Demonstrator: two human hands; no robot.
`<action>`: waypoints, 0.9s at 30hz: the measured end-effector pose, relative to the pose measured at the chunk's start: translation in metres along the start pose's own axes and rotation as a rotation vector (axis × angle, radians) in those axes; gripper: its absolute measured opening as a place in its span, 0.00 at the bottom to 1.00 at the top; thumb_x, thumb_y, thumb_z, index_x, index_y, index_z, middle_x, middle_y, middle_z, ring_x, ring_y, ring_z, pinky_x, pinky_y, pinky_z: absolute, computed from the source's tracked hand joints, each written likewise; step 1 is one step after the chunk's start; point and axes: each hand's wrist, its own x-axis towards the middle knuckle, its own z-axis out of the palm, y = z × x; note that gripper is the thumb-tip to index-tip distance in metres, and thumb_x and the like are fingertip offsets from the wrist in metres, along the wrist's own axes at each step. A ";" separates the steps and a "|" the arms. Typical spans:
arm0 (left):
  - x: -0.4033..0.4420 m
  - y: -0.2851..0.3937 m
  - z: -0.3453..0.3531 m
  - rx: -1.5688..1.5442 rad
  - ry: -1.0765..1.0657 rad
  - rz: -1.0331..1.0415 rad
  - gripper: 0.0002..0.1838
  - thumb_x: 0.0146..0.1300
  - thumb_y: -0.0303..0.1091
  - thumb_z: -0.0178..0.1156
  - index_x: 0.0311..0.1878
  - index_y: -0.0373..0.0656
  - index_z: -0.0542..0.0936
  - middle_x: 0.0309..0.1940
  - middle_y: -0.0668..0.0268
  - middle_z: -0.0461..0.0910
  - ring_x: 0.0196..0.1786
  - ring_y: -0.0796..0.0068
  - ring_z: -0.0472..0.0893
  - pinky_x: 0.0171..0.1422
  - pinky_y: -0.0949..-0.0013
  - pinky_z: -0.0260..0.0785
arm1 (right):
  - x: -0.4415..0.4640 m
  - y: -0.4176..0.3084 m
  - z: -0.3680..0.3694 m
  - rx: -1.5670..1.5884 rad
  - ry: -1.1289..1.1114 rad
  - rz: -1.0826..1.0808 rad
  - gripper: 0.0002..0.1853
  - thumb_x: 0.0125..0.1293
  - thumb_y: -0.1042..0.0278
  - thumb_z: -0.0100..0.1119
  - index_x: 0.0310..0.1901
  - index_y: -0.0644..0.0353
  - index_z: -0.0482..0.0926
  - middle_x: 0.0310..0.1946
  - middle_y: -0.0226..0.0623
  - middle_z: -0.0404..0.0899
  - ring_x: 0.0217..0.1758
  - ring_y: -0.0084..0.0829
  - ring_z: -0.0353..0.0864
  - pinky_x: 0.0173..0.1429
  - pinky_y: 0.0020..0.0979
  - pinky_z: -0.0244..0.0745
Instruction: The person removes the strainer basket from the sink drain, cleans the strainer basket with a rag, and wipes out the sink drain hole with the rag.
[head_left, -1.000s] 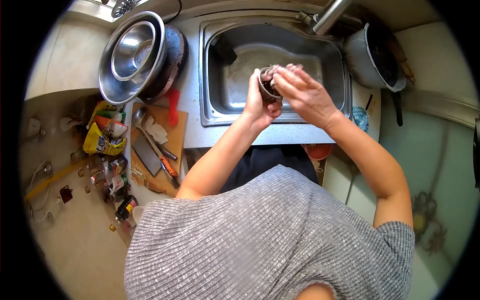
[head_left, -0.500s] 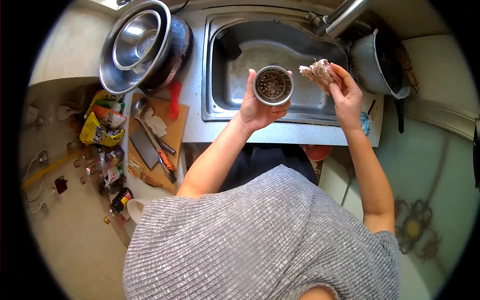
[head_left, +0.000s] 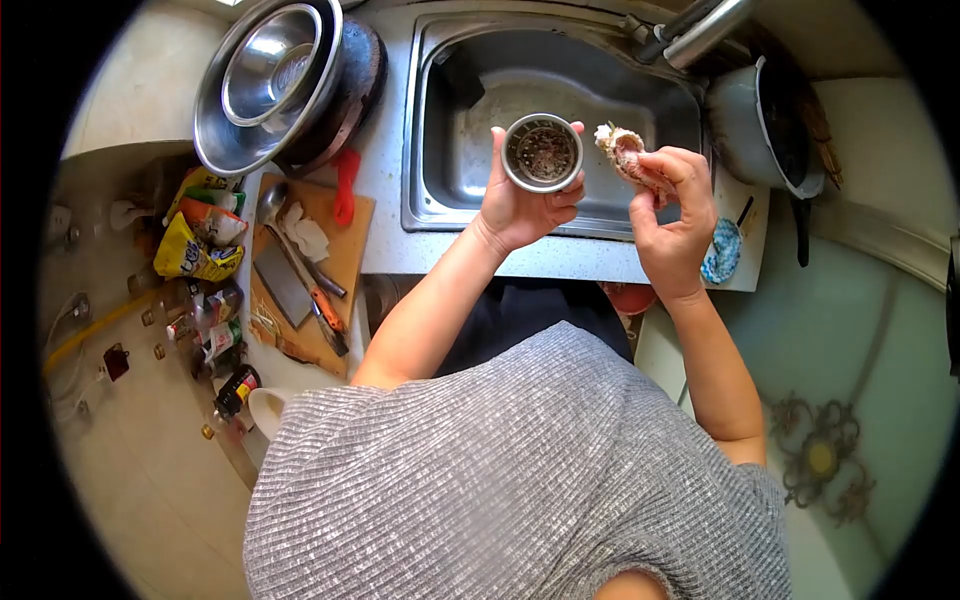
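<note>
My left hand [head_left: 520, 212] is wrapped round a small round metal cup [head_left: 542, 153], held over the front of the sink [head_left: 480, 215]. The cup's mouth faces up, and dark, speckled residue shows on its inside. My right hand [head_left: 678, 225] pinches a crumpled, pinkish-white rag-like piece [head_left: 628, 155] between thumb and fingers, to the right of the cup and apart from it. What exactly this piece is cannot be made out.
Nested metal bowls [head_left: 215, 125] stand at the upper left. A cutting board [head_left: 350, 255] bears a cleaver [head_left: 282, 287], a ladle and an orange-handled tool. On the right are a pot [head_left: 735, 125], a blue-white scrubber [head_left: 722, 252] and the faucet [head_left: 710, 32].
My right hand has come away from the cup to the right with the pinkish piece. The cup has turned, so its inside now faces the camera.
</note>
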 end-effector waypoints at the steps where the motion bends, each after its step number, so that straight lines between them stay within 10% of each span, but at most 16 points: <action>1: 0.000 0.000 -0.002 -0.035 -0.034 -0.011 0.52 0.55 0.84 0.42 0.74 0.57 0.61 0.36 0.64 0.73 0.33 0.77 0.64 0.32 0.77 0.58 | 0.000 0.001 0.001 0.013 0.005 0.015 0.19 0.49 0.88 0.57 0.44 0.60 0.79 0.42 0.37 0.76 0.39 0.29 0.79 0.39 0.26 0.75; 16: 0.001 -0.013 0.015 0.568 0.208 0.080 0.56 0.51 0.86 0.42 0.75 0.54 0.61 0.52 0.73 0.80 0.52 0.82 0.78 0.48 0.72 0.70 | -0.016 0.016 -0.005 -0.044 0.033 0.123 0.17 0.50 0.88 0.56 0.42 0.61 0.80 0.41 0.35 0.76 0.38 0.27 0.76 0.39 0.23 0.72; 22: 0.007 -0.010 0.001 0.740 0.287 0.153 0.52 0.55 0.84 0.40 0.76 0.60 0.58 0.64 0.71 0.73 0.69 0.73 0.69 0.69 0.58 0.62 | -0.022 0.016 0.006 -0.183 -0.079 -0.114 0.20 0.45 0.87 0.59 0.43 0.58 0.81 0.41 0.38 0.77 0.43 0.37 0.79 0.45 0.34 0.74; 27: 0.007 -0.007 -0.012 0.848 0.304 0.148 0.50 0.57 0.81 0.43 0.75 0.56 0.58 0.62 0.66 0.74 0.66 0.71 0.73 0.65 0.60 0.68 | -0.020 0.018 0.031 -0.282 -0.190 -0.339 0.20 0.45 0.83 0.62 0.44 0.55 0.80 0.42 0.37 0.79 0.46 0.41 0.79 0.53 0.40 0.71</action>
